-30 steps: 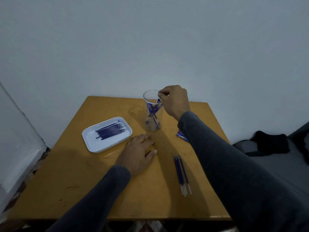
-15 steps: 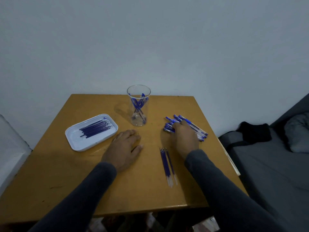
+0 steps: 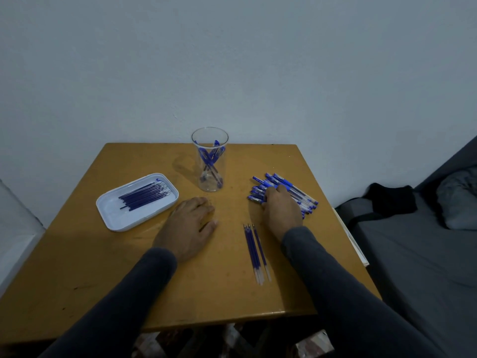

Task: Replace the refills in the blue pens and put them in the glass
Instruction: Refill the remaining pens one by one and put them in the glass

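A clear glass [image 3: 210,161] stands at the back middle of the wooden table [image 3: 103,267] with a few blue pens inside. A pile of blue pens [image 3: 291,192] lies at the right. My right hand [image 3: 282,210] rests on that pile, fingers curled over the pens; whether it grips one I cannot tell. My left hand [image 3: 189,226] lies flat on the table in front of the glass, holding nothing. Three loose refills [image 3: 256,250] lie side by side between my forearms. A white tray [image 3: 136,201] at the left holds several dark blue refills.
The table's right edge is close to the pen pile. A grey sofa or bed [image 3: 418,249] with a black cloth [image 3: 389,200] stands to the right. A white wall rises right behind the table, and something white [image 3: 15,228] stands at the left.
My right hand left the glass rim and came down onto the pen pile at the right. My left hand stayed flat on the table. My head view shifted to the right.
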Available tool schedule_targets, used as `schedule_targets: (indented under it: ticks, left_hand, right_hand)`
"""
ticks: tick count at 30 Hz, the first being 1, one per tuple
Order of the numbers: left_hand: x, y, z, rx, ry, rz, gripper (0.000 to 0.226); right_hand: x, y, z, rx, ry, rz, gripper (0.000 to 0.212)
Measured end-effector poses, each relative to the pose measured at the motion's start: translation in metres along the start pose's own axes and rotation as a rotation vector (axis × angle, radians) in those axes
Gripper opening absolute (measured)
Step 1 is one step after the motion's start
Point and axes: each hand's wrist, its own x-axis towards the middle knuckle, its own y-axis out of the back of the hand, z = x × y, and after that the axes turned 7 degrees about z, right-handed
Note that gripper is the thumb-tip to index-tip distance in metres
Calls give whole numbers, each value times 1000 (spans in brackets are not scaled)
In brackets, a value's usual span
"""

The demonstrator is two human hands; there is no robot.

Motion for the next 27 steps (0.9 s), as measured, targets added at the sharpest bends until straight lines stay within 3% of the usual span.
schedule_targets:
  ticks: [11,18,24,27]
  left_hand:
    - [-2,5,6,15,-5,-25,54]
    - [-17,9,12,12,-52,106,44]
    - [-46,20,4,-88,-2,176,36]
    - [-58,29,4,-221,45,272,30]
  right_hand:
    - [-2,5,-1,-9,51,-89,36]
    - [-14,30,-26,-13,209,-41,41]
    - [-28,46,-76,440,97,-164,9]
    - [-42,41,-98,711,-47,-295,17]
